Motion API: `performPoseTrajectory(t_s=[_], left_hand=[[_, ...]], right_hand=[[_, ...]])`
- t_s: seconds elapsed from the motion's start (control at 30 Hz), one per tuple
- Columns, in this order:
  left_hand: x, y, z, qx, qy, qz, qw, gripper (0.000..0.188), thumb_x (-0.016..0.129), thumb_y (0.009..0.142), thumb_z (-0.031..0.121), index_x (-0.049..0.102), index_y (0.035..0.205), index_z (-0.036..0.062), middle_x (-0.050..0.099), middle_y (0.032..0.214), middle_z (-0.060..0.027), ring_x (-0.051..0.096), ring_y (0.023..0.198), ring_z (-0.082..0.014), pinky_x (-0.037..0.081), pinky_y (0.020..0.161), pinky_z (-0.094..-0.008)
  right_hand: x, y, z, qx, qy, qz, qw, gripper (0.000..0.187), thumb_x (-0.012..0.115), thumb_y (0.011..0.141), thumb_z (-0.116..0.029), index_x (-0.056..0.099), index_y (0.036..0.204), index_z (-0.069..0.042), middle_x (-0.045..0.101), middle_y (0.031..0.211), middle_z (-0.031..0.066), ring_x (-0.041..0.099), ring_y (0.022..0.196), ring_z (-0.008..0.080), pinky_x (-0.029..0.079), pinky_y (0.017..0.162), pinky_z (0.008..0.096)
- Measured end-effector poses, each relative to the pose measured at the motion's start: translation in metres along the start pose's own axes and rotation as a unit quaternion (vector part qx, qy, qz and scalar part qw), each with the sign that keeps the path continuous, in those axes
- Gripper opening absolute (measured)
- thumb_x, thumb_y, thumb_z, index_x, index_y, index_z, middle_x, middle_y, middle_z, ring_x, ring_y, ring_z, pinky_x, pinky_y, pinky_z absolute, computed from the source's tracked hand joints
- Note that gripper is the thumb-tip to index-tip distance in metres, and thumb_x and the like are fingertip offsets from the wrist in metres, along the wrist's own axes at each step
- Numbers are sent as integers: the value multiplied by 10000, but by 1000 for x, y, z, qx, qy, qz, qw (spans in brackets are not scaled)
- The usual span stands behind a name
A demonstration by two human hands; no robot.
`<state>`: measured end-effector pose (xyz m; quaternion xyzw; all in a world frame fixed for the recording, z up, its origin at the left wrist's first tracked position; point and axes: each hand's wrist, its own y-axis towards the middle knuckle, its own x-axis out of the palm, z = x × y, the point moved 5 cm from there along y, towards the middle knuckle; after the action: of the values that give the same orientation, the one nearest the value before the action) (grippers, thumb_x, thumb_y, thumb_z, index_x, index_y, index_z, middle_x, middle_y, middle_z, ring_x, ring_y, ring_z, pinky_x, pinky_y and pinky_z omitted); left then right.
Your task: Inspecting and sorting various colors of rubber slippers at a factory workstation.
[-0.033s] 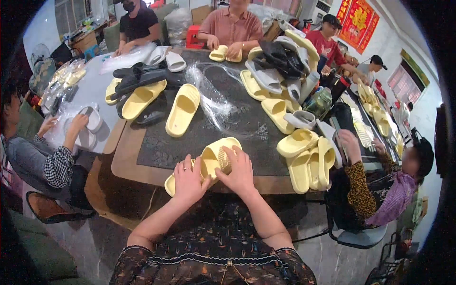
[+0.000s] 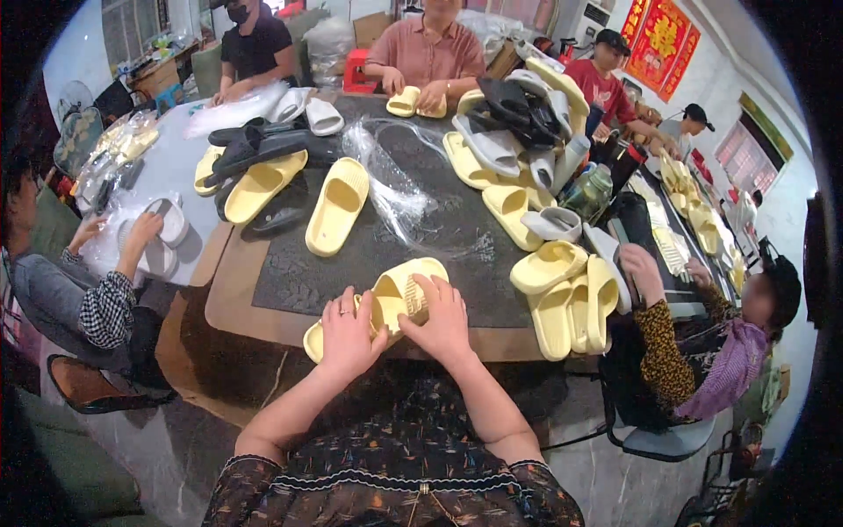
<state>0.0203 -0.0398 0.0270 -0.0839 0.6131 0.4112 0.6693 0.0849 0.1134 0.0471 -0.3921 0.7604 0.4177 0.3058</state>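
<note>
A pale yellow slide slipper lies at the table's near edge, slanting from lower left to upper right, with its ribbed strap toward the right. My left hand is wrapped over its heel half and wears a ring. Over the ribbed strap bends my right hand, thumb pressing at the opening. Both hands hold this one slipper, and my palms hide part of it. Just beyond, a single yellow slipper rests sole-down on the dark mat.
Tangled clear plastic strips lie mid-table. Yellow slippers stand close on my right, below a mixed pile of slippers. Black slippers sit at the left. A glass jar stands farther right. Several people work around the tables.
</note>
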Motion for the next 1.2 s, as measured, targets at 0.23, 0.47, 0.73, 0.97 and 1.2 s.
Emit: performPoseTrajectory(t_s=[0.23,0.47,0.73,0.97,1.2], left_hand=[[7,21,-4,73,-27,-68,995,648,606,768,401,455,1316,89,374,1384,-240,361,1241,-448,251,1037,-597],[-11,19,-8,-46,-53,-43,997,665,621,767,402,445,1329,95,370,1388,-242,369,1232,-446,307,1017,-555],[-19,11,-64,4,-115,-96,989,656,664,727,243,438,1327,103,472,1273,-235,449,1172,-408,345,1014,-490],[-5,29,-21,184,-202,-69,959,599,642,649,157,542,1237,110,480,1307,-154,424,1231,-352,296,1083,-465],[15,23,-9,163,-211,-34,963,543,648,677,208,540,1196,89,498,1284,-151,434,1211,-345,296,1065,-478]], right_hand=[[-13,-10,15,47,31,39,998,682,754,655,-394,502,1218,-102,485,1092,155,508,1038,346,457,861,445],[-35,-17,30,94,-6,84,992,692,766,633,-385,495,1206,-107,472,1084,158,521,1010,344,452,866,439],[-90,-22,79,25,-7,76,997,610,699,616,-150,534,1200,-89,485,1176,179,454,1094,369,374,968,454],[-36,-29,64,-59,192,-116,973,580,638,622,-102,561,1196,-94,503,1261,169,434,1209,345,321,1051,426],[-13,-28,51,-73,192,-151,967,573,664,649,-116,526,1205,-102,482,1310,139,412,1243,324,294,1070,424]])
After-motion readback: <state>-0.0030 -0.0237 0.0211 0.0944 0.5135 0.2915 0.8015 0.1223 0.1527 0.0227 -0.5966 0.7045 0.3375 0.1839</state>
